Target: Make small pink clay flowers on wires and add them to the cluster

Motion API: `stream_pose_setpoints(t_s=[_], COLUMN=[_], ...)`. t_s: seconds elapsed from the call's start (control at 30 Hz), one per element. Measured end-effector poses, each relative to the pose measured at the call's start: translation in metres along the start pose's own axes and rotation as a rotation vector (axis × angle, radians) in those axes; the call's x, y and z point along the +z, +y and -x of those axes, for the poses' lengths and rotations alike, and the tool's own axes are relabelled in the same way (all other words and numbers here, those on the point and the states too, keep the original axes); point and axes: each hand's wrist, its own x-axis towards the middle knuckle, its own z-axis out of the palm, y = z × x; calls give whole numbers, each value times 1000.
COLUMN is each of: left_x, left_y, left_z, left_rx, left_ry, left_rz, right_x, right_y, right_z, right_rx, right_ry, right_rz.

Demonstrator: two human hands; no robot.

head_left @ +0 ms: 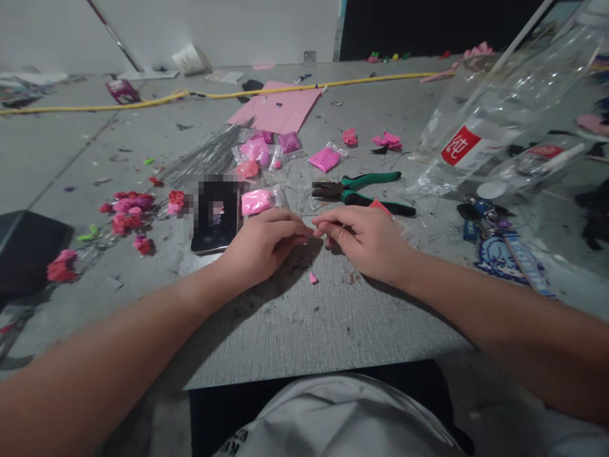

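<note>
The left hand (pixel 259 244) and right hand (pixel 366 238) meet fingertip to fingertip over the grey board (pixel 295 330), both pinched tight (on what is too small to tell). A pink crumb (pixel 313 278) lies just below them. Pliers (pixel 361 190) lie just beyond the right hand, and a phone (pixel 216 216) is beside the left.

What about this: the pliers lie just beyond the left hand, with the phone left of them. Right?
No. The head view shows the pliers just beyond the right hand, not the left hand. The phone is left of them, as you said.
</note>
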Motion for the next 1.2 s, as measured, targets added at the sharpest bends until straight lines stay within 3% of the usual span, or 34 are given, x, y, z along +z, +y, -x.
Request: stream_pose_setpoints(t_s=[0.23,0.4,0.7,0.87,1.0,1.1,1.2], left_x=[-2,-2,0,-6,-10,-10,-10], left_y=[3,0,2,12,27,35,38], left_z=[0,0,-2,-5,-7,-7,-6], left_rx=[-21,9,-51,-253,-506,-623,-653], left_ry=[-87,-86,-60,-3,66,-5,-66], left_rz=[-119,-195,-93,31,366,653,766], right_x=[0,4,13,5,3,3,2], right_y=[-7,-2,2,-4,-7,-9,-14], right_z=[0,1,3,2,1,3,5], right_rx=[218,161,299,146,-101,-238,-297], right_ry=[43,61,77,48,44,48,92], right_rz=[-65,-108,-348,-158,-108,-155,-121])
